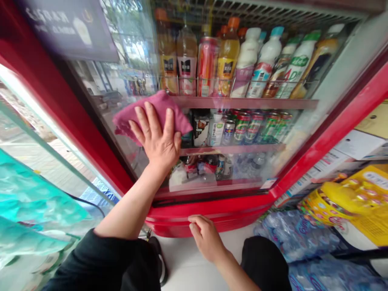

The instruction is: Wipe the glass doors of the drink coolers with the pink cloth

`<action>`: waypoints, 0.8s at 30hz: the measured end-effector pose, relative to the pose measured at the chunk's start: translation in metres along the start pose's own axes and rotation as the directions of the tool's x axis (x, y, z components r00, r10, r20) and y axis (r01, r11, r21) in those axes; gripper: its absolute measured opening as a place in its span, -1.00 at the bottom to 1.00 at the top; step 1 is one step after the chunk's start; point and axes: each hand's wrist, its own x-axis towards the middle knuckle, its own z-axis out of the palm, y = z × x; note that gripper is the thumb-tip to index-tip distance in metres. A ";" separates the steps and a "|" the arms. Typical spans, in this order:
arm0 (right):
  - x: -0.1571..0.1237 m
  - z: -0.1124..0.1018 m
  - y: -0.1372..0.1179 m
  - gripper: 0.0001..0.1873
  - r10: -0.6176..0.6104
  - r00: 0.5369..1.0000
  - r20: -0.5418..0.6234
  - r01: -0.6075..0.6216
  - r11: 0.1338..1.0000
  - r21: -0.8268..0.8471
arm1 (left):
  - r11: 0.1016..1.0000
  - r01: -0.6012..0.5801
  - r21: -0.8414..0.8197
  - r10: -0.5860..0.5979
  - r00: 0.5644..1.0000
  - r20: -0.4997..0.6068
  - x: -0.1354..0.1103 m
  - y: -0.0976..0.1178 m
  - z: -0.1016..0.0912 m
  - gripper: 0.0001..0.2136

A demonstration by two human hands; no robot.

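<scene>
Left of centre, the pink cloth (162, 106) lies against the glass door (121, 85); my left grip (159, 141), spread wide and flat, covers it without clasping. Even palm pressure and overlapping strokes should serve best. At lower centre, my right grip (208, 239) curls loosely near the red base (224, 211); whether it holds anything, I cannot tell.

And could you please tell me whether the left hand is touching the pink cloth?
Touching: the head view shows the left hand spread flat against the pink cloth, no gap between them.
</scene>
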 end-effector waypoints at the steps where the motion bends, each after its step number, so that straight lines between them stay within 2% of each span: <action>1: -0.004 0.002 0.003 -0.64 0.009 1.000 0.011 -0.009 1.000 -0.003 | 0.998 -0.055 0.003 0.055 0.998 0.043 -0.012 0.010 0.012 -0.32; 3: -0.011 0.006 0.009 -0.63 0.019 0.999 0.033 -0.019 1.000 -0.010 | 0.982 -0.187 -0.007 0.185 0.969 0.165 -0.053 0.023 0.040 -0.34; 4: -0.015 0.007 0.012 -0.63 0.021 0.999 0.040 -0.021 1.000 -0.014 | 0.967 -0.254 -0.008 0.249 0.941 0.231 -0.081 0.024 0.055 -0.35; 7: -0.026 0.004 0.024 -0.63 0.028 0.999 0.040 -0.027 0.999 -0.027 | 0.902 -0.430 -0.020 0.408 0.839 0.359 -0.169 0.008 0.081 -0.40; 8: -0.030 0.001 0.029 -0.63 0.037 0.999 0.037 -0.036 0.999 -0.035 | 0.892 -0.451 -0.031 0.428 0.822 0.375 -0.195 -0.004 0.082 -0.43; 10: -0.036 -0.007 0.039 -0.63 0.069 0.997 0.028 -0.068 0.996 -0.054 | 0.874 -0.484 -0.045 0.460 0.794 0.397 -0.234 -0.031 0.071 -0.49; 13: -0.043 -0.019 0.051 -0.63 0.141 0.990 0.011 -0.140 0.987 -0.074 | 0.858 -0.512 -0.033 0.479 0.776 0.410 -0.259 -0.072 0.041 -0.49; 16: -0.041 -0.022 0.053 -0.63 0.166 0.986 0.002 -0.166 0.984 -0.070 | 0.861 -0.507 0.031 0.454 0.797 0.398 -0.244 -0.099 0.021 -0.50; 19: -0.034 -0.018 0.043 -0.64 0.127 0.992 0.009 -0.127 0.990 -0.055 | 0.895 -0.415 0.164 0.363 0.891 0.273 -0.192 -0.102 0.018 -0.44; 21: -0.028 -0.015 0.033 -0.64 0.092 0.996 0.008 -0.092 0.995 -0.040 | 0.933 -0.283 0.220 0.263 0.958 0.116 -0.142 -0.088 0.017 -0.34; 24: -0.024 -0.011 0.024 -0.65 0.056 0.998 -0.014 -0.056 0.998 -0.027 | 0.972 -0.171 0.163 0.172 0.985 0.004 -0.061 -0.045 0.011 -0.26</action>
